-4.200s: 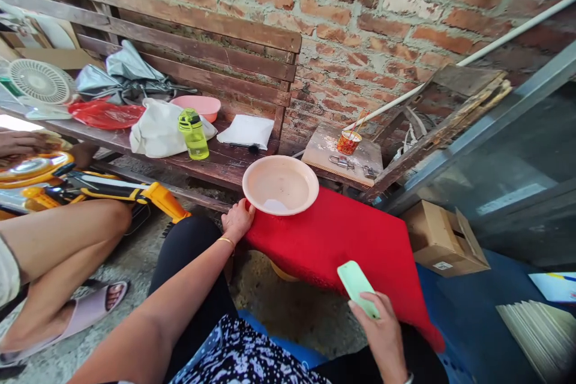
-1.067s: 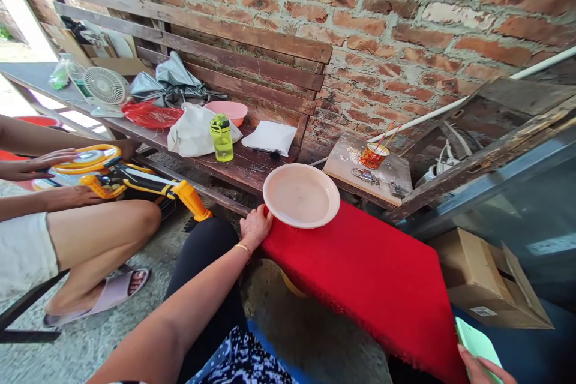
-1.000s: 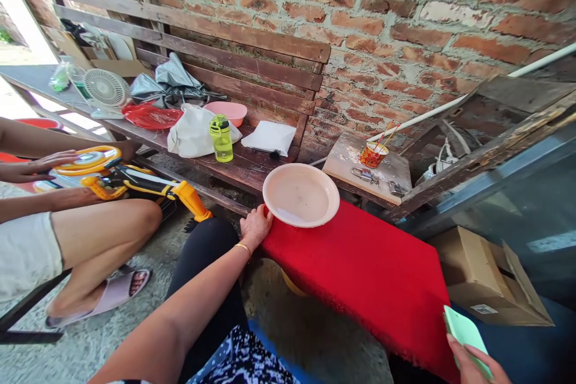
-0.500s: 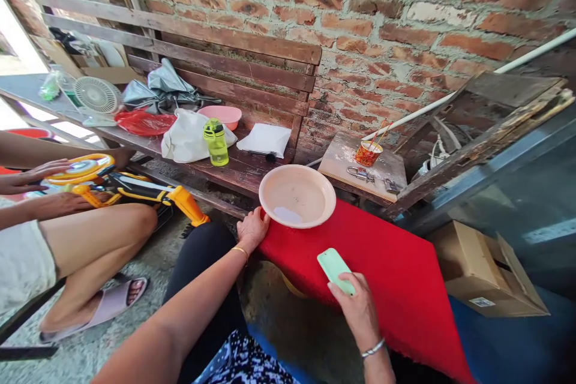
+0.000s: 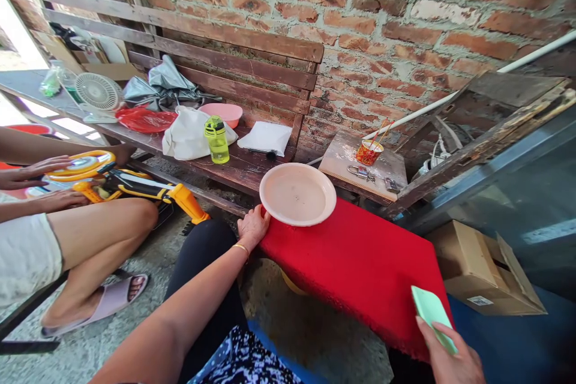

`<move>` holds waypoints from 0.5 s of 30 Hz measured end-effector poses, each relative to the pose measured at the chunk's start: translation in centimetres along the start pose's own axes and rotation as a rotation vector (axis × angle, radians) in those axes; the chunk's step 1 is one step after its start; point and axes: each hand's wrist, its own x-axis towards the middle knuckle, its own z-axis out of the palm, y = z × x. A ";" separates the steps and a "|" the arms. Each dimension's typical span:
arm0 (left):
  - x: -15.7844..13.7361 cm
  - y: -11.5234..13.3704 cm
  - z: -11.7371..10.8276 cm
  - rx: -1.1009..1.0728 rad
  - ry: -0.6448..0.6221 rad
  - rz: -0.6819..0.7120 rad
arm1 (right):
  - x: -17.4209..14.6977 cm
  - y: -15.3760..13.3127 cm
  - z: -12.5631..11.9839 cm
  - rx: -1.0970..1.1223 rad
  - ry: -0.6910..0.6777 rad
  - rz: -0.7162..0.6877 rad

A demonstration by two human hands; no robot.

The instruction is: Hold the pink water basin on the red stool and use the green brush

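My right hand [image 5: 454, 355] is closed around one end of a flat, mint-green oblong object [image 5: 432, 307], whose exact kind I cannot make out. It is held above the right end of a bench-like table covered in red cloth [image 5: 360, 264]. At the left end of that table, my left hand [image 5: 252, 227] curls over the edge, its fingers close against a pale pink basin [image 5: 297, 193]. Water with small dark specks shows in the basin. The left fingertips are partly hidden.
Beside me, a person's hands rest on a yellow toy steering wheel [image 5: 83, 167]. A wooden bench [image 5: 245, 177] bears a green water bottle [image 5: 216, 141], bags and a fan. A patterned cup [image 5: 369, 153] and padlocks lie on a board [image 5: 335, 159]. A cardboard box [image 5: 477, 264] stands right.
My right hand has moved right and toward me with the mint-green object, from near the table's front middle to its right end. My left hand and the basin have stayed put.
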 end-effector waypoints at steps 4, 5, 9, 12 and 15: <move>0.2 -0.2 0.2 0.015 0.007 0.011 | -4.1 -9.9 4.7 0.289 -0.228 -0.140; 0.2 -0.3 0.2 0.021 0.007 0.013 | -5.3 -11.9 5.9 0.329 -0.304 -0.218; 0.2 -0.2 0.0 0.034 -0.008 0.014 | -8.5 -15.7 8.6 0.355 -0.466 -0.440; 0.2 -0.2 0.0 0.038 -0.014 0.013 | -7.8 -14.3 8.5 0.329 -0.440 -0.416; 0.2 -0.1 0.0 0.036 -0.011 0.010 | -5.2 -10.0 6.5 0.303 -0.338 -0.231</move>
